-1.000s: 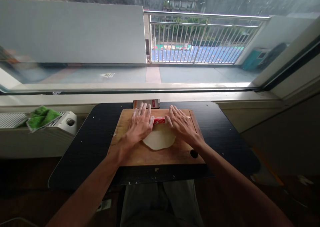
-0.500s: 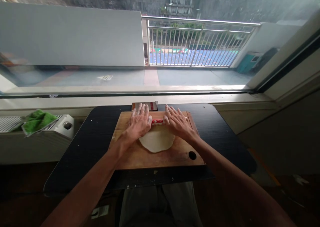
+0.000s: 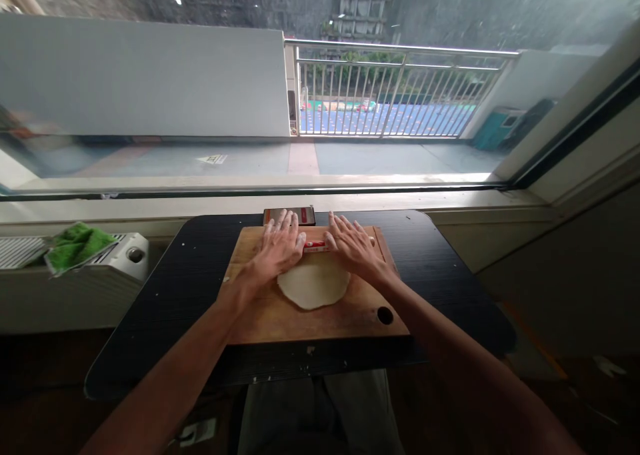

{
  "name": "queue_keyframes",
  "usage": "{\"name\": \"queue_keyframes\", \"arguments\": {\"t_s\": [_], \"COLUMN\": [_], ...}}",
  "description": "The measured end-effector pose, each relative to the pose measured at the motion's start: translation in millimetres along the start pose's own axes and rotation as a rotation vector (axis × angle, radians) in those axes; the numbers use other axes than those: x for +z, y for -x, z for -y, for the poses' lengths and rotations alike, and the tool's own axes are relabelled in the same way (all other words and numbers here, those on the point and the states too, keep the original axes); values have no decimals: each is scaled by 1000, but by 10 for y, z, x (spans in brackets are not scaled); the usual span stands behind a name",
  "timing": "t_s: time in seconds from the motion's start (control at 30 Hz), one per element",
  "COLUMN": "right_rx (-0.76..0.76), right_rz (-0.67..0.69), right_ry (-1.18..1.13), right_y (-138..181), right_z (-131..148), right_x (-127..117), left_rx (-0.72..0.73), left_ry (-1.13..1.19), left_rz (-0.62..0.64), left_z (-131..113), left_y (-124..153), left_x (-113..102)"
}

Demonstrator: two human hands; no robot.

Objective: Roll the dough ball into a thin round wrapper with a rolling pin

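dough disc (image 3: 314, 283) laid mid cutting board (image 3: 280, 318) on table (image 3: 190, 275) | rolling pin (image 3: 315, 244) pressed at its far edge by left hand (image 3: 280, 247), right hand (image 3: 354, 247), fingers (image 3: 286, 227) spread flat | judged soft, tear-prone; to be lifted by rim

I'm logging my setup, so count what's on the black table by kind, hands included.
Wooden cutting board: 1
Dough round: 1
Rolling pin: 1
Dark flat item behind board: 1
Hands: 2, left hand and right hand
Total: 6
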State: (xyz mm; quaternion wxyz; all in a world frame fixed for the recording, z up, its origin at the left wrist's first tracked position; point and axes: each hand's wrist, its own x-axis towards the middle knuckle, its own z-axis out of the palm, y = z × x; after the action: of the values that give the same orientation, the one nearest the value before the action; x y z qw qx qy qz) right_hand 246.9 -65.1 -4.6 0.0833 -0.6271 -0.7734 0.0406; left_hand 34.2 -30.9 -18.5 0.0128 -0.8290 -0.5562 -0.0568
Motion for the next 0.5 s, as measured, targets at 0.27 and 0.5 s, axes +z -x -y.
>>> {"name": "queue_keyframes", "arguments": {"t_s": [0.27, 0.5], "right_rx": [-20, 7], "right_rz": [-39, -12], "right_ry": [2, 17], "right_y": [-64, -226], "right_z": [-35, -13], "right_x": [55, -12], "left_rx": [16, -20], "left_ry": [-5, -9], "left_rz": [-6, 41], "left_z": [6, -6], "left_y": [-17, -168], "left_x": [17, -48]}}
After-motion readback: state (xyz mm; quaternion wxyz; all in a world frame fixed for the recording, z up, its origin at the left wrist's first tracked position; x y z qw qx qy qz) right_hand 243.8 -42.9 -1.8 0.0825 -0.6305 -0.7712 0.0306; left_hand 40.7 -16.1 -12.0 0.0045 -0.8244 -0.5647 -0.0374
